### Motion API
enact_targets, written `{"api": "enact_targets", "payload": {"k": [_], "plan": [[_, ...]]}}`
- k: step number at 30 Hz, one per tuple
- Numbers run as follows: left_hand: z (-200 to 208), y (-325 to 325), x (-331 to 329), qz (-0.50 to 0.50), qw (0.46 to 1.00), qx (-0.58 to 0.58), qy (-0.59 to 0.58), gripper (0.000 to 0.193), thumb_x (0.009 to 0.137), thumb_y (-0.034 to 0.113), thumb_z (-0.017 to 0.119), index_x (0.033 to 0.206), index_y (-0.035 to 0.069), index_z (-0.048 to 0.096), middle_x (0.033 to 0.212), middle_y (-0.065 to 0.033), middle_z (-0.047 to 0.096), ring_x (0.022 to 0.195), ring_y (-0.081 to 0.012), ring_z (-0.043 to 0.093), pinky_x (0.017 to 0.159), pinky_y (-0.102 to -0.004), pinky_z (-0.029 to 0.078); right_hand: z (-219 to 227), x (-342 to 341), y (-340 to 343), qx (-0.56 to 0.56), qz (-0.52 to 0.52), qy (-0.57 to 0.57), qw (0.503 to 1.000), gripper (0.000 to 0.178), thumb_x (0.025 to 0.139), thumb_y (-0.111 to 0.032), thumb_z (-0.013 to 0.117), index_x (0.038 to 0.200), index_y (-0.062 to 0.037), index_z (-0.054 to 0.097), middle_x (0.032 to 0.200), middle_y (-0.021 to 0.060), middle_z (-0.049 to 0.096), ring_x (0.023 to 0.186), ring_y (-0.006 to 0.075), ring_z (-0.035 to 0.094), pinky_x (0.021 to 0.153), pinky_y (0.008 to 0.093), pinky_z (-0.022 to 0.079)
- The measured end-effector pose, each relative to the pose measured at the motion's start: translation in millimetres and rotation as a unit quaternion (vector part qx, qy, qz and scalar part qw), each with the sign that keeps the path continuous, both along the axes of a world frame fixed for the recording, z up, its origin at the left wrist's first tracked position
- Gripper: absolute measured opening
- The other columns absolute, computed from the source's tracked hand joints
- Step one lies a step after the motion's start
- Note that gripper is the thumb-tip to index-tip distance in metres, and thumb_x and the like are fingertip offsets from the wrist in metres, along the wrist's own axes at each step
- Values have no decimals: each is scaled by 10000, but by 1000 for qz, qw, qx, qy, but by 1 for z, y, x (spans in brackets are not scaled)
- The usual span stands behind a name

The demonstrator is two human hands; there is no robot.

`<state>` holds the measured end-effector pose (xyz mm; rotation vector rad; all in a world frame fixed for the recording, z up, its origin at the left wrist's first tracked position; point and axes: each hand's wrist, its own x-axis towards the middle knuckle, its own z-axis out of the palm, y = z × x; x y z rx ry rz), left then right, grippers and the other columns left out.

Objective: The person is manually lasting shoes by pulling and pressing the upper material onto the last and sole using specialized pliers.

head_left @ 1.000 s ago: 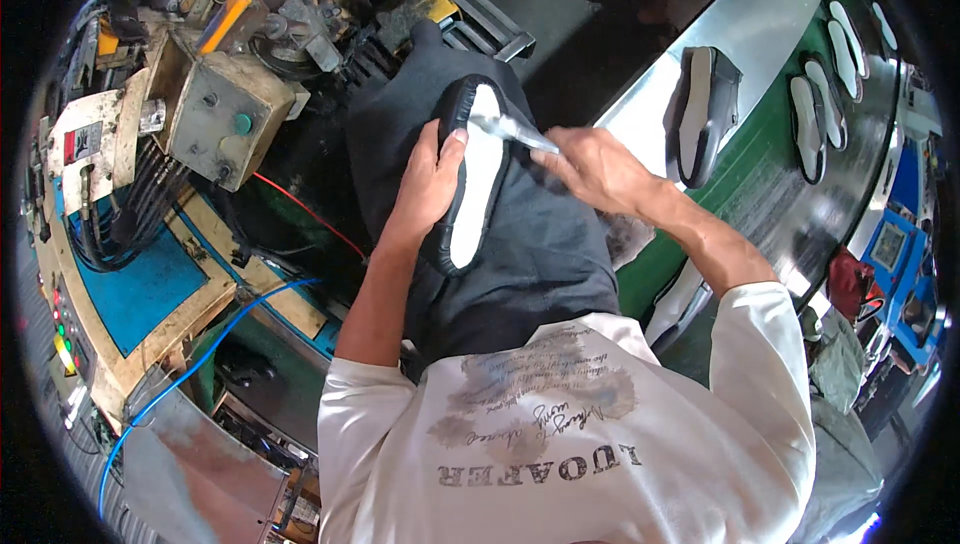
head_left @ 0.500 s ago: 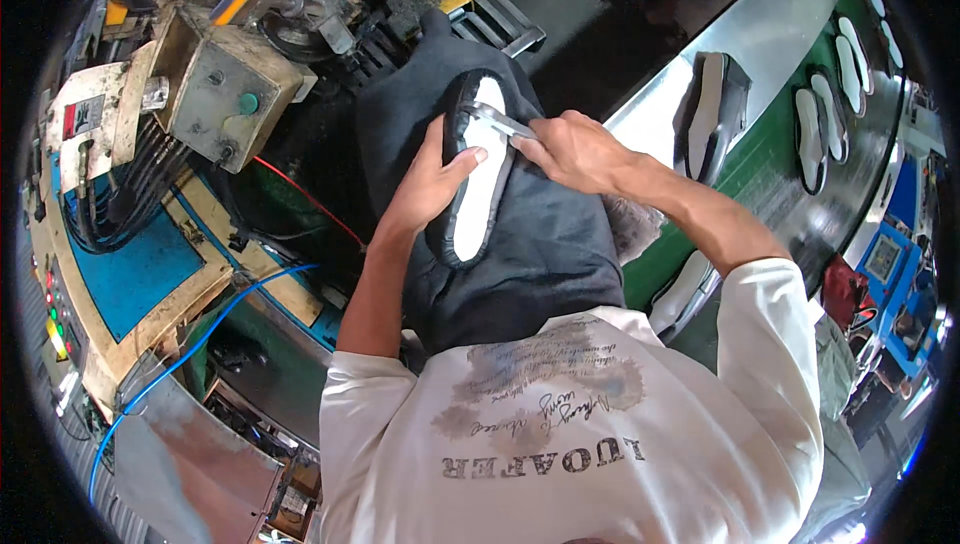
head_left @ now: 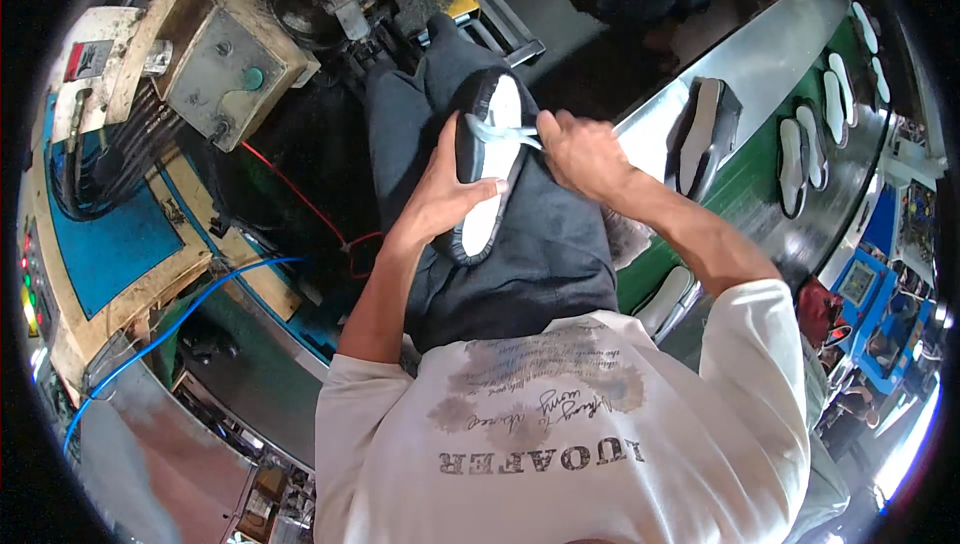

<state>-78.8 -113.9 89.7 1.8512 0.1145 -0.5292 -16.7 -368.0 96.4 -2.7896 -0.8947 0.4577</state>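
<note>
Workshop machinery crowds the left side, where a grimy metal control box (head_left: 228, 74) with a green button (head_left: 253, 78) stands near a bundle of black hoses (head_left: 125, 154) and a blue panel (head_left: 115, 239). Nearer, a blue hose (head_left: 175, 327) curves toward the lower left, and a thin red cable (head_left: 290, 181) runs over the dark floor. To the right, a shiny metal worktop (head_left: 770, 34) extends away beside a green belt (head_left: 762, 159).

Between these, a black shoe (head_left: 484, 184) lies bottom up on the seated person's dark trousers (head_left: 545, 244), its white underside facing the camera. Its long axis runs near to far, the far end leaning slightly right; I cannot tell which end is the toe.

Wrapped around the shoe's left edge, the left hand (head_left: 450, 194) grips it, with the thumb across the white underside near mid-length. The right hand (head_left: 585, 156), just right of the shoe, has its fingers closed on a silvery metal hand tool (head_left: 500, 132). That tool lies crosswise to the shoe, over its far half; blur hides whether it touches.

Farther right, a dark shoe with a pale bottom (head_left: 702, 139) rests by the worktop's edge, its length also near to far. Beyond it, more pale-bottomed shoes (head_left: 792, 166) form a row stretching away, and another shoe (head_left: 668, 302) sits nearer, close to the right elbow.
</note>
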Motion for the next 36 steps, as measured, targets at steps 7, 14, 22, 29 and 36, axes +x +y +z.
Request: {"api": "enact_targets", "payload": {"k": [7, 14, 22, 29, 36], "plan": [[7, -1, -13, 47, 998, 42, 14, 1178, 819, 231, 899, 1721, 36, 166, 1607, -342, 419, 1535, -480, 386, 1268, -489, 336, 6, 6, 9, 270, -143, -13, 952, 293, 900, -166, 697, 1065, 15, 536, 879, 268, 724, 800, 487, 731, 725, 581, 600], [73, 31, -70, 129, 966, 204, -92, 1157, 788, 174, 913, 1722, 83, 236, 1537, -319, 463, 1422, -491, 459, 1223, -531, 374, 9, -26, 17, 235, -241, 80, 938, 191, 901, -109, 668, 1040, 15, 626, 878, 252, 715, 819, 427, 725, 773, 491, 564], [56, 146, -182, 323, 851, 408, -63, 1102, 805, 173, 914, 1710, 116, 287, 1529, -308, 465, 1416, -492, 459, 1209, -566, 401, -30, -31, 48, 253, -257, 144, 922, 210, 942, -105, 671, 1119, 4, 702, 930, 108, 732, 856, 191, 667, 824, 367, 551], [-54, 323, -441, 576, 783, 232, 38, 1074, 777, 279, 908, 1664, 71, 339, 1297, -298, 663, 1217, -522, 637, 1122, -547, 497, -57, -11, 14, 222, -220, 110, 944, 234, 954, -121, 679, 1140, 18, 714, 946, 77, 738, 845, 183, 662, 811, 351, 542], [-25, 526, -356, 458, 616, 608, 202, 938, 850, 375, 814, 1657, 162, 388, 1681, -320, 300, 1555, -529, 298, 1202, -629, 385, -80, -9, -13, 332, -379, 205, 839, 231, 1015, -268, 729, 1043, -42, 692, 796, -18, 622, 677, 95, 518, 616, 300, 419]]}}
